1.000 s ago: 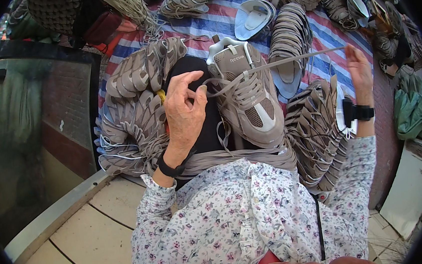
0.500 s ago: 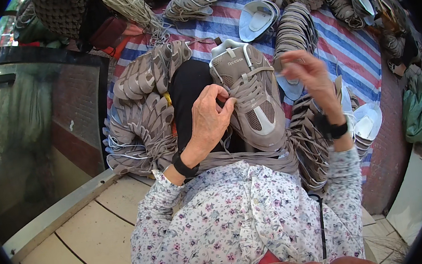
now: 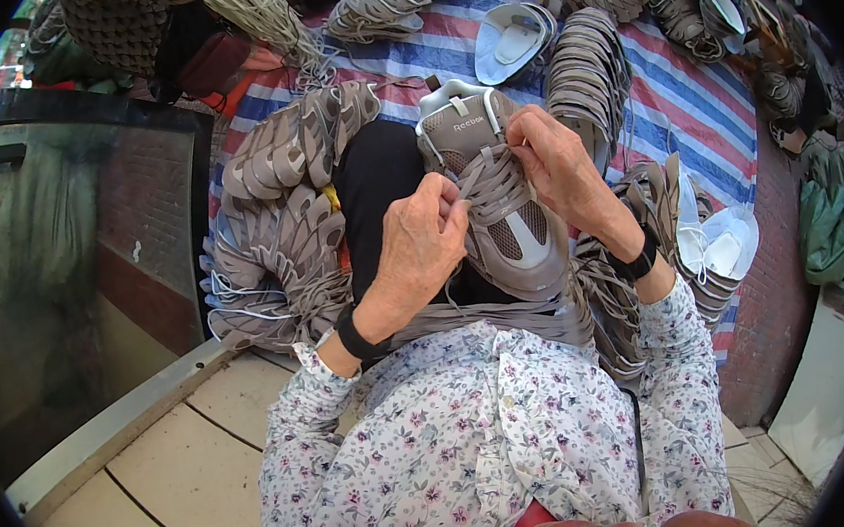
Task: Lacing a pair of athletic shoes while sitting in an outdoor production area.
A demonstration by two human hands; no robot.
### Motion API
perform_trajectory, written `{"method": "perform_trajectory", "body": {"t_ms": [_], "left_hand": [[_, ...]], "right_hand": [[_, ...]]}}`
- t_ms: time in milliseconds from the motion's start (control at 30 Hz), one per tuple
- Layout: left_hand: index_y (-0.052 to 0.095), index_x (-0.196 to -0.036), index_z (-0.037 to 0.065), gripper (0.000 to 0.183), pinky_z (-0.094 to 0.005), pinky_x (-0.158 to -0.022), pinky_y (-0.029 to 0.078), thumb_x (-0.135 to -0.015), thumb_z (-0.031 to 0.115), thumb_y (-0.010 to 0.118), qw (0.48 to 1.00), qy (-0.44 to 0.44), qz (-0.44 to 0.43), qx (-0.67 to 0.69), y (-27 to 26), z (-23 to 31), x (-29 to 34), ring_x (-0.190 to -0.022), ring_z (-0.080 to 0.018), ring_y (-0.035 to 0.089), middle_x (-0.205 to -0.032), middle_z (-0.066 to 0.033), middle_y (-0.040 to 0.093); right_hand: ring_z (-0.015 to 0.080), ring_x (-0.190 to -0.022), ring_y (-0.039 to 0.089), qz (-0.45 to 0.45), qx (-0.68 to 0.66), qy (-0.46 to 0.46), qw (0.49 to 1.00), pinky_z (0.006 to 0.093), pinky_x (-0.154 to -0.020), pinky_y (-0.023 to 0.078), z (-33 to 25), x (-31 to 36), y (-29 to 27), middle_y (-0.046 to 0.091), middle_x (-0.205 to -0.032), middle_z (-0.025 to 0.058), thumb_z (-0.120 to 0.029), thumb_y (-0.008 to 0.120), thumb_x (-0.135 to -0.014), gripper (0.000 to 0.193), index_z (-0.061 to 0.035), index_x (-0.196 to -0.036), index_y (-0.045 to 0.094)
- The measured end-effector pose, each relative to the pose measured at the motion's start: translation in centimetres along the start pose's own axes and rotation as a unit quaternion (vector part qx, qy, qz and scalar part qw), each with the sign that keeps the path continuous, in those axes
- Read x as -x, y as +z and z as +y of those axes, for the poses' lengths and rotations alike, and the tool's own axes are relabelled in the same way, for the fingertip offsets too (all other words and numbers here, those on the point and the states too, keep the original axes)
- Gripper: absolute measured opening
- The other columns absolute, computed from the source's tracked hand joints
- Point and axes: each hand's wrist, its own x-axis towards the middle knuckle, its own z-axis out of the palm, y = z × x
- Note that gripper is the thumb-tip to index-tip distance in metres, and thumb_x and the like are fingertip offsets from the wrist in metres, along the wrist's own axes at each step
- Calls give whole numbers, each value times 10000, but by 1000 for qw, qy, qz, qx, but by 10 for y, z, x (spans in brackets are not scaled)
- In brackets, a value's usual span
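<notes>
A taupe sneaker upper with a white collar lining lies over my lap, its toe towards me. Flat taupe shoelaces cross below its tongue. At the left eyelet edge my left hand is closed, thumb and forefinger pinching a lace. My right hand pinches a lace by the upper right eyelets. Its bent fingers partly cover that side of the upper. More loose laces lie across my lap under the toe.
Stacks of nested taupe uppers stand on the left, at the right and at the far side, on a striped plastic sheet. A glass-fronted cabinet is at the left, a green bag at the far right.
My right hand has come left and down from beside the sneaker upper onto its laces, and its fingers have closed on one. My left hand stays at the left eyelets.
</notes>
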Motion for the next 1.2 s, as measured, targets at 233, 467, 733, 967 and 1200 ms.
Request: {"method": "perform_trajectory", "body": {"t_ms": [233, 467, 733, 967, 1200], "left_hand": [[621, -860, -44, 88, -316, -483, 480, -873, 36, 656, 967, 201, 28, -154, 2, 7, -3, -562, -235, 652, -705, -120, 634], [620, -788, -7, 79, -378, -529, 468, -834, 15, 680, 927, 265, -4, -266, 1, 18, -4, -618, -308, 616, -706, -125, 577], [686, -841, -14, 162, -218, -485, 425, -935, 107, 634, 991, 92, -65, -72, -48, -4, -20, -512, -75, 560, -648, -24, 596], [654, -808, 1, 278, -161, -464, 302, -992, 197, 586, 984, -87, -93, 123, -105, 12, -5, -500, 0, 425, -636, 51, 524], [661, -792, -4, 281, -188, -459, 289, -978, 198, 603, 997, 0, -27, 68, -142, 49, 40, -498, -13, 410, -651, 21, 533]], "right_hand": [[155, -651, 555, -86, -263, 190, 942, 316, -586, 444, -2, -8, -7, 548, -756, 90, 78, 593, -854, 121, 28, -923, 508], [120, -683, 534, -72, -61, 14, 995, 294, -628, 457, 13, -27, -20, 557, -735, 40, 83, 650, -835, 114, 18, -869, 564], [58, -668, 468, -73, -249, 149, 954, 226, -580, 390, 41, -14, -12, 511, -733, -5, 35, 644, -871, 72, 7, -879, 578], [74, -721, 539, -16, -120, 83, 989, 221, -597, 412, 27, -13, -20, 610, -885, -5, -7, 677, -875, 94, -30, -965, 690], [104, -854, 587, -77, -152, -47, 984, 265, -688, 460, -3, -32, 1, 675, -1009, 16, -66, 672, -900, 166, -57, -1056, 724]]}}
